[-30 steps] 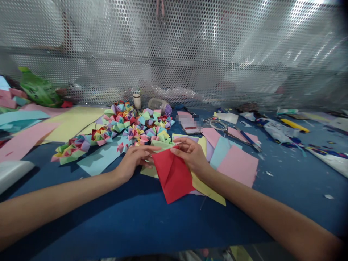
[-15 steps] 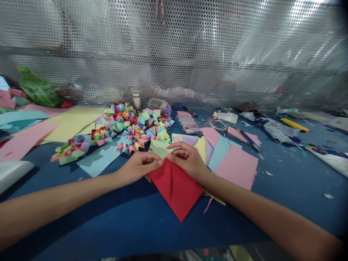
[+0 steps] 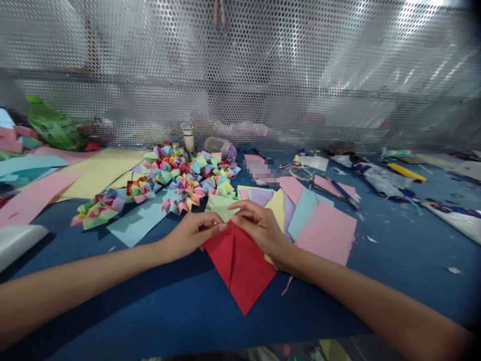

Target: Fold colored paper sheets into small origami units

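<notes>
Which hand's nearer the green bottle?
Left. The left hand is right of the green bottle and closer to the camera; the right hand is farther right.

Before me a red sheet [image 3: 250, 273] is showing smooth, matt paper, the folded ornaments [image 3: 188, 184] are looking papery and matt, a green plastic bottle [image 3: 54, 126] is shining glossily, and the perforated panel [image 3: 240, 75] is glinting like silvery metal.

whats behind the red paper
Behind the red paper, part of a pale green sheet shows beyond the left hand. What the red paper and right hand cover is hidden.
</notes>
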{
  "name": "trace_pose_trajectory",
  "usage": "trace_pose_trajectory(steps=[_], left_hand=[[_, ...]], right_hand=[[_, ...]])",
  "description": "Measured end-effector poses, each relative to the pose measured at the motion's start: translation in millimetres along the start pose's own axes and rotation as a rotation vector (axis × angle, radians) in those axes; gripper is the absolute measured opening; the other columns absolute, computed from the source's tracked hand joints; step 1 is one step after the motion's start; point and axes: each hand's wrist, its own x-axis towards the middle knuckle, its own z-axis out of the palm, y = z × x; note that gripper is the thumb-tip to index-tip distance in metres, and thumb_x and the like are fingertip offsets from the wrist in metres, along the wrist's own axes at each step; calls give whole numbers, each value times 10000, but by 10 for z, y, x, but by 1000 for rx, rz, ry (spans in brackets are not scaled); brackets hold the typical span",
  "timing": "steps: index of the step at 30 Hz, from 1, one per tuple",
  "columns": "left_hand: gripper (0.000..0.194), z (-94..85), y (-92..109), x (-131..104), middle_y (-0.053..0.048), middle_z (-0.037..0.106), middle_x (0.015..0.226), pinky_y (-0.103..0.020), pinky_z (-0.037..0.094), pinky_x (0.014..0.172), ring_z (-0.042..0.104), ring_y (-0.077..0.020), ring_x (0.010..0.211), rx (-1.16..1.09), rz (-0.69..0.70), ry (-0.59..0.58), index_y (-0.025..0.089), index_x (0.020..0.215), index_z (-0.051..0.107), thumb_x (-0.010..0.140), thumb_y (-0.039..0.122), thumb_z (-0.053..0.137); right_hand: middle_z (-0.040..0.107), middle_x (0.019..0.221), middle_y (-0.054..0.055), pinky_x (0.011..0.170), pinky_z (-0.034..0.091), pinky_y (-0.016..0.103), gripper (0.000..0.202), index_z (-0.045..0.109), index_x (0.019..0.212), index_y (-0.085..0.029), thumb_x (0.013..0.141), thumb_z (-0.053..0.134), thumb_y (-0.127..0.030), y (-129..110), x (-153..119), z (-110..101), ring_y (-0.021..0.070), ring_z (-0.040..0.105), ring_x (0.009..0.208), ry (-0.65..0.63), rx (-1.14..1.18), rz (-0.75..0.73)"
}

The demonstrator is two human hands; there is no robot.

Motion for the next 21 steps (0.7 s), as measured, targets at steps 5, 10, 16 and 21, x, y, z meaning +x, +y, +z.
trace_pose_trajectory(steps=[5,10,16,21], left_hand=[[296,0,35,-5,62,413,459,-149,283,354,372,-58,358,-35,-40,21,166,754,589,850,431,500],[281,6,44,-16,66,417,439,-153,265,341,375,-55,342,-58,-48,5,168,759,613,828,430,540],[373,-5,-29,36,48,482,403,-166,333,356,434,-82,339,-402,-148,187,178,653,534,847,489,471],[372,-33,-64,64,-9,603,507,-203,423,468,555,-117,449,-559,-144,137,155,637,561,858,436,458]], right_hand=[[561,610,-31,483,314,216,215,596,1009,-223,809,556,-290,-3,14,-15,102,469,515,15,151,63],[552,591,-39,472,299,216,191,621,957,-222,780,556,-255,21,41,-35,90,431,487,-33,169,98],[570,625,-33,482,368,214,184,582,952,-219,804,560,-326,54,108,-70,98,495,523,276,193,36],[658,981,44,755,486,307,188,489,988,-240,855,506,-372,46,182,-169,166,615,886,570,200,-78]])
